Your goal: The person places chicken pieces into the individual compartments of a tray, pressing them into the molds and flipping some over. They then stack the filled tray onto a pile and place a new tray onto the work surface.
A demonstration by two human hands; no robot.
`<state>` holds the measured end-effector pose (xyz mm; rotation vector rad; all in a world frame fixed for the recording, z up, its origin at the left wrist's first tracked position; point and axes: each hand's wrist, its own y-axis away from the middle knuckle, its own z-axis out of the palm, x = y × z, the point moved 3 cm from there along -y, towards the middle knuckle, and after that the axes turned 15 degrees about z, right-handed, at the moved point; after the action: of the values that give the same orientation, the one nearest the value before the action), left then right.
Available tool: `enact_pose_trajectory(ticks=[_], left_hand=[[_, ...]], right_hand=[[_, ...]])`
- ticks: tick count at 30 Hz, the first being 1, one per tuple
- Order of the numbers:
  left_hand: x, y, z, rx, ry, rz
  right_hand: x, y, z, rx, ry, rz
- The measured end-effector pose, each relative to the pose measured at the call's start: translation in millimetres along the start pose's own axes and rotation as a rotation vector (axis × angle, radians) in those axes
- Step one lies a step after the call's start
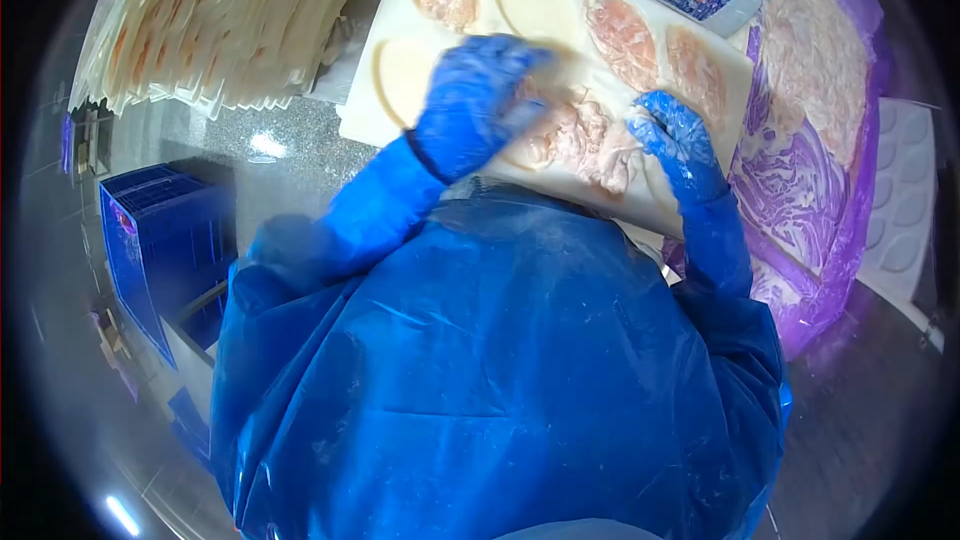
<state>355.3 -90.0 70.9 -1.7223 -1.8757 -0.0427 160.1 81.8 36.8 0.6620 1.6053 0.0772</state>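
A white tray [365, 125] with oval hollows lies before me, with pale pink raw meat, which looks like chicken, in several of them. Loose meat pieces [590, 145] are heaped along its near edge, between my hands. My left hand [475, 95], in a blue glove and slightly blurred, is over the tray at the heap's left side. Its thumb and fingers are apart, with some meat showing behind the gap. My right hand [675, 135], gloved in wet blue, is at the heap's right side with its fingertips pinched together. What lies in the pinch is too small to make out.
A scale [740, 0] with a lit red display stands behind the tray. To the right is a purple plastic liner [790, 240] holding much raw meat. Stacked white sheets or trays [220, 20] are at upper left, a blue crate [150, 250] below them. Another hollowed tray [900, 200] is far right.
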Motion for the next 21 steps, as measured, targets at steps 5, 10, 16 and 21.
enact_pose_trajectory(ticks=[5,10,16,21], left_hand=[[48,-26,60,-0.218,0.057,0.152],[11,-26,85,0.085,0.751,0.0],[-39,-67,14,0.312,1.096,-0.071],[-78,-66,-12,0.21,0.63,0.141]], right_hand=[[-5,4,-17,0.104,-0.123,-0.048],[-16,-1,-16,0.208,-0.226,-0.027],[-82,-47,4,0.389,-0.248,-0.4],[-105,-80,23,0.218,-0.119,-0.353]])
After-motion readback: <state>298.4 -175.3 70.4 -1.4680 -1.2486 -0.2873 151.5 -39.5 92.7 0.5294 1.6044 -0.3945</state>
